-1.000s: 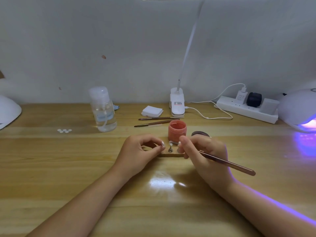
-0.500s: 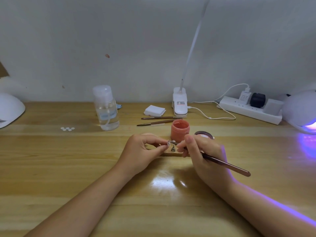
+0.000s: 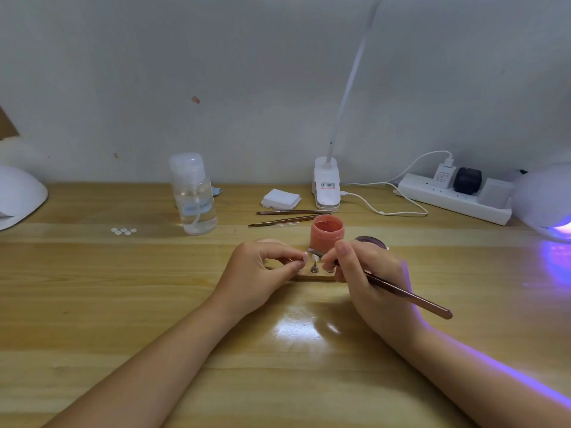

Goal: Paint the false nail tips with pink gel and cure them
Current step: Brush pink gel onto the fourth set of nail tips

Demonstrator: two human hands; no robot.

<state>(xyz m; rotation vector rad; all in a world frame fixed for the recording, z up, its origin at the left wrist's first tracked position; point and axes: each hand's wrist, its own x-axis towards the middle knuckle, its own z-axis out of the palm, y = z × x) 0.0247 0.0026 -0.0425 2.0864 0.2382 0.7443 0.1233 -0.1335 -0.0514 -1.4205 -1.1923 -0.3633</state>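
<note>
A small wooden base (image 3: pixel 312 276) lies at the table's middle with a little metal nail stand (image 3: pixel 314 266) on it. My left hand (image 3: pixel 262 276) has its fingers curled, pinching something small beside the stand; what it pinches is too small to tell. My right hand (image 3: pixel 367 279) grips a rose-gold brush (image 3: pixel 411 299) like a pen, its tip over the stand. An open pink gel jar (image 3: pixel 326 234) stands just behind. Its dark lid (image 3: pixel 369 241) lies behind my right hand. Several loose nail tips (image 3: pixel 123 231) lie at the left.
A lit UV curing lamp (image 3: pixel 543 202) glows purple at the right edge; another white lamp (image 3: pixel 18 196) sits far left. A clear pump bottle (image 3: pixel 193 194), white wipes (image 3: pixel 280 199), two spare brushes (image 3: pixel 284 217), a clip lamp base (image 3: pixel 327 188) and a power strip (image 3: pixel 454 197) line the back.
The brush tip has come over the stand toward my left fingertips. Both hands have stayed at the wooden base; the camera view shifted slightly.
</note>
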